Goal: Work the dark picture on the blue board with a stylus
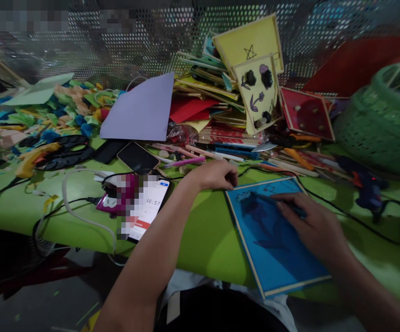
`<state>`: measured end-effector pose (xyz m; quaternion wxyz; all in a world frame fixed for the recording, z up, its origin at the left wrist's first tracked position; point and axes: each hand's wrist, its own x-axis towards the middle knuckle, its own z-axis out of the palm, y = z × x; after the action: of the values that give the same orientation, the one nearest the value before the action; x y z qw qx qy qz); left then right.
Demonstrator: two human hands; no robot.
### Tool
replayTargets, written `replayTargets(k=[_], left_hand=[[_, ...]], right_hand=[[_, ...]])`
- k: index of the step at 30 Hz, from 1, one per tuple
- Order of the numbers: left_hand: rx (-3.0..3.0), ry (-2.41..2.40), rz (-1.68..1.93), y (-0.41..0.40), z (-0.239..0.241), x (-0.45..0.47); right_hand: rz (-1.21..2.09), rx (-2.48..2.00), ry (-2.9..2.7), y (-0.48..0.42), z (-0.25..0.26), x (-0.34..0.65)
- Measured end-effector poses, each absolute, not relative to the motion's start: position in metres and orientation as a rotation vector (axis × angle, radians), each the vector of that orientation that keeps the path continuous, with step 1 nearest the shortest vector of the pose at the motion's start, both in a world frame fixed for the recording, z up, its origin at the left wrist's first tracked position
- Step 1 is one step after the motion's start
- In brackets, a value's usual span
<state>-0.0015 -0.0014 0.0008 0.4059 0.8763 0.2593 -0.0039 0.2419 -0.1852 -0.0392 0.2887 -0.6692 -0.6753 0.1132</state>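
A blue sheet [300, 258] edged with pale wooden sticks lies tilted at the table's front. Dark flower outlines, a white cloud shape and other line drawings show on it, partly in shadow. My right hand [310, 223] is closed round a dark pen [298, 210], its tip end over the upper part of the drawing. The exact tip is hard to make out in the shadow. At the sheet's upper left corner, my left hand [218, 175] is bent at the wrist with curled fingers, fingertips touching or close to the wooden edge. Anything inside those fingers is hidden.
A lit phone [151, 207] lies left of my forearm, beside a dark phone [137, 158] and cables. Glue guns [362, 184] [35, 159] rest at both sides. Behind are decorated yellow boards [255, 92], a lilac sheet [140, 110], paper scraps [61, 106] and a green basket [366, 124].
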Motion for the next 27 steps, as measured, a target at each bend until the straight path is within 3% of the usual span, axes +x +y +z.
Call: replayTargets(k=[27], left_hand=[[2.208, 0.655, -0.008, -0.0009, 0.001, -0.0016]], right_hand=[[0.43, -1.745, -1.873, -0.1889, -0.033, 0.2388]])
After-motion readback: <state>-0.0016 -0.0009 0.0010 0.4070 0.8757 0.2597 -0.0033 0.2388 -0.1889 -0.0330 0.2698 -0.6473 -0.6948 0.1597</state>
